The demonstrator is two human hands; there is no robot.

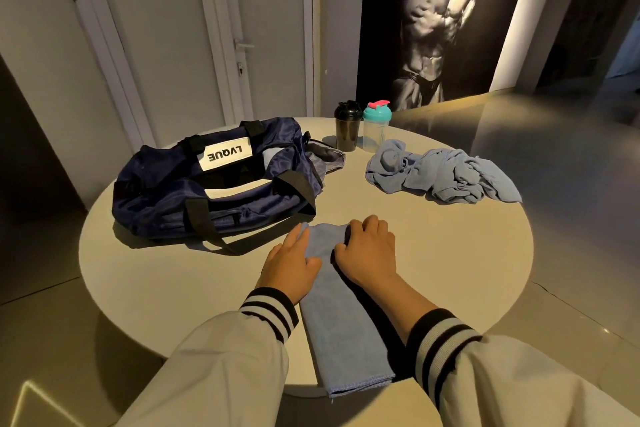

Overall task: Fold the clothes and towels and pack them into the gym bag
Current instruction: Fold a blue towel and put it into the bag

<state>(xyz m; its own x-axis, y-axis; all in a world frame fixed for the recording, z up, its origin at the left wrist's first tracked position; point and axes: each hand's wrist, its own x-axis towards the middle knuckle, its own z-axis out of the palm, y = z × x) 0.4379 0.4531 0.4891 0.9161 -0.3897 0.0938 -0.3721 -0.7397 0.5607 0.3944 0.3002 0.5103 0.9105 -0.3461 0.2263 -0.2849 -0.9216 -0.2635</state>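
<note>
A folded blue towel (341, 333) lies as a long strip at the desk's (450, 270) near edge. The left hand (291, 263) rests flat on its far end, fingers straight. The right hand (367, 250) curls round that end. The navy gym bag (166, 194) sits just beyond, toward the left edge, and a crumpled blue cloth (440, 173) lies near the right edge.

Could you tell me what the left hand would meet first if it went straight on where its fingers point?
Probably the near corner of the navy blue fabric gym bag, beyond the folded blue towel the left hand rests on; depth unclear.
</note>
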